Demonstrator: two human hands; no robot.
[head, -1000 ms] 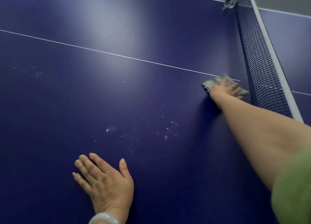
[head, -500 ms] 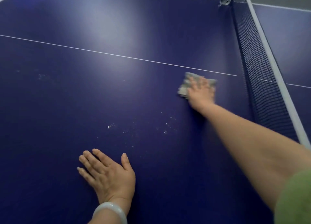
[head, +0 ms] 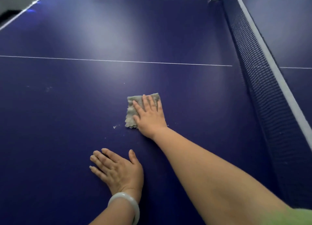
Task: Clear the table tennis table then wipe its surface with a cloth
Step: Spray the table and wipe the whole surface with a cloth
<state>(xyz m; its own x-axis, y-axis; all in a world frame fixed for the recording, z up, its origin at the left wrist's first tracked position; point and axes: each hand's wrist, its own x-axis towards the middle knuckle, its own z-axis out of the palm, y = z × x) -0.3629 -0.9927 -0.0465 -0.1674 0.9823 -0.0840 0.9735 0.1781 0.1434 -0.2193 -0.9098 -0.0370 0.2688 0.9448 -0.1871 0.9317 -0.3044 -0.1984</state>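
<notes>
On the blue table tennis table point(head: 67, 106), our right hand point(head: 150, 116) presses flat, unclenched, on the grey cloth point(head: 131, 109); our left hand point(head: 118, 170) rests open.

The table tennis table point(head: 67, 106) has a smooth, dark blue top with a soft satin sheen, catching pale patches of light beyond the fingers of the right hand point(head: 150, 116). Under those fingers lies a grey cloth point(head: 131, 111), nubby and rough, with a frayed, fuzzy edge. The net point(head: 263, 82) is dark woven mesh with a white fabric band; the bracelet point(head: 125, 206) looks glossy, pale and smooth.
</notes>
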